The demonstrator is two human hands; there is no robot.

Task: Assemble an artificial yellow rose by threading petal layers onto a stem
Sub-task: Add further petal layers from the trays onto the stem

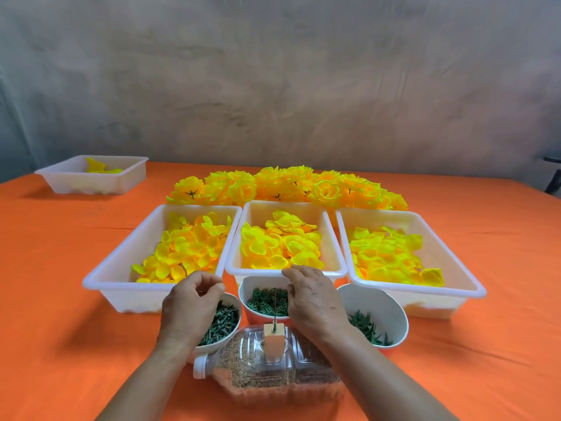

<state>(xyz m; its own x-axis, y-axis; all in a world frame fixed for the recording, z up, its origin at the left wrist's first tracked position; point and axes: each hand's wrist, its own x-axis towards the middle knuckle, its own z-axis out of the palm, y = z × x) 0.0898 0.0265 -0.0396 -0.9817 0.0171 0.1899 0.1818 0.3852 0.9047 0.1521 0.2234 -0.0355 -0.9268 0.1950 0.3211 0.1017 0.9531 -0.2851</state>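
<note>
While the bare stem (274,305) stands upright in its orange block (274,338) at lower centre, left hand (189,305) pinches a thin piece (201,292), identity unclear; right hand (314,299) hovers at near rim of middle petal tray (255,271), fingers (291,273) curved, grasp unclear. Looks like an early step; next: pick petal layer, thread it.

Your table cover (60,268) is matt orange cloth, faintly creased. The trays (133,296) on it are smooth white plastic with a slight sheen, and the petals (282,244) in them look like thin matt fabric. The bottle (273,372) in front of you is clear glossy plastic with gritty fill, the green pieces (221,325) look like moulded plastic, and the wall (273,86) is rough grey plaster.
</note>
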